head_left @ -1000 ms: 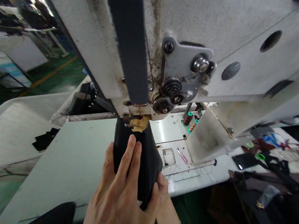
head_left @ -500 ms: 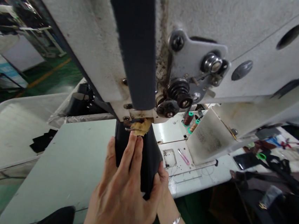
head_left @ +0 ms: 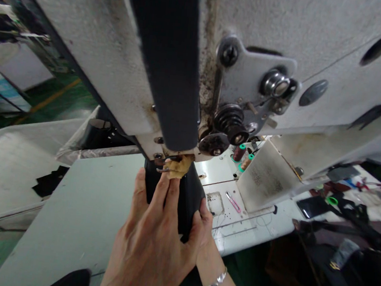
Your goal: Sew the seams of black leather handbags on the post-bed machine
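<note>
A black piece of material (head_left: 188, 201) lies under the needle area of a large pale sewing machine (head_left: 263, 15). My left hand (head_left: 151, 233) rests flat on it, fingers stretched out, with two fingertips touching a yellowish wad (head_left: 178, 166) beside the presser foot. My right hand (head_left: 204, 227), with a silver bracelet at its wrist, grips the right edge of the black material between thumb and fingers. Part of the material is hidden beneath my left hand.
Thread spools (head_left: 239, 153) and pink-handled tweezers (head_left: 233, 202) are on the machine bed at the right. A phone (head_left: 310, 206) lies farther right. A white bin (head_left: 17, 153) stands at the left.
Both hands and the black material have shifted slightly up and left in view, and the machine head looks a little closer. My grip looks the same.
</note>
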Demonstrator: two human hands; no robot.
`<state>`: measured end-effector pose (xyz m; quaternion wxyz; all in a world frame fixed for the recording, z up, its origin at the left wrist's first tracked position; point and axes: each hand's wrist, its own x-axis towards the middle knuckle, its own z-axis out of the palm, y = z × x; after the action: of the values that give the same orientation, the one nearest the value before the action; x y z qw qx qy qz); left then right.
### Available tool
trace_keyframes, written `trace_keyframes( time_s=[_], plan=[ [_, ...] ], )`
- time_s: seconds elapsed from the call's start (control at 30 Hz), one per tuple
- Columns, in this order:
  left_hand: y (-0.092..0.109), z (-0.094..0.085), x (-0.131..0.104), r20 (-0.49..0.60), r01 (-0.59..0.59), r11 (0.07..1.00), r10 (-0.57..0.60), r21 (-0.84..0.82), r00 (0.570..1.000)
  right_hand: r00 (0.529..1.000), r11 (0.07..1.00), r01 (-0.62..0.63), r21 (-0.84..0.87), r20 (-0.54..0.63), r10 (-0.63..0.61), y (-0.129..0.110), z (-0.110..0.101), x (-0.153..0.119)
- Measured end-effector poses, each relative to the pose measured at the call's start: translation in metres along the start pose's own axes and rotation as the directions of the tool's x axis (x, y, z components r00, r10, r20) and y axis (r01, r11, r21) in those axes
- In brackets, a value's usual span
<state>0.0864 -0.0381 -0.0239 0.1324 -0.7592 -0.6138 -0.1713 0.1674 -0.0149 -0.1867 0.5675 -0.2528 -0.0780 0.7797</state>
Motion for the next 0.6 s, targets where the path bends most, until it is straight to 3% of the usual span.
trace_keyframes(
  time_s=[0.23, 0.43, 0.6],
  plan=[
    [-0.008, 0.001, 0.009, 0.015, -0.031, 0.999, 0.032, -0.037, 0.999, 0.963, 0.973, -0.200, 0.117, 0.204, 0.174, -0.001, 0.008, 0.005],
    [-0.015, 0.003, 0.019, 0.051, -0.033, 0.997, 0.036, -0.066, 0.998, 0.972, 0.968, -0.198, 0.158, 0.159, 0.173, -0.006, 0.021, 0.014],
    [-0.014, 0.000, 0.013, 0.074, -0.015, 1.000, 0.016, -0.018, 0.997, 0.979, 0.970, -0.187, 0.153, 0.116, 0.170, -0.006, 0.023, 0.004]
  ],
)
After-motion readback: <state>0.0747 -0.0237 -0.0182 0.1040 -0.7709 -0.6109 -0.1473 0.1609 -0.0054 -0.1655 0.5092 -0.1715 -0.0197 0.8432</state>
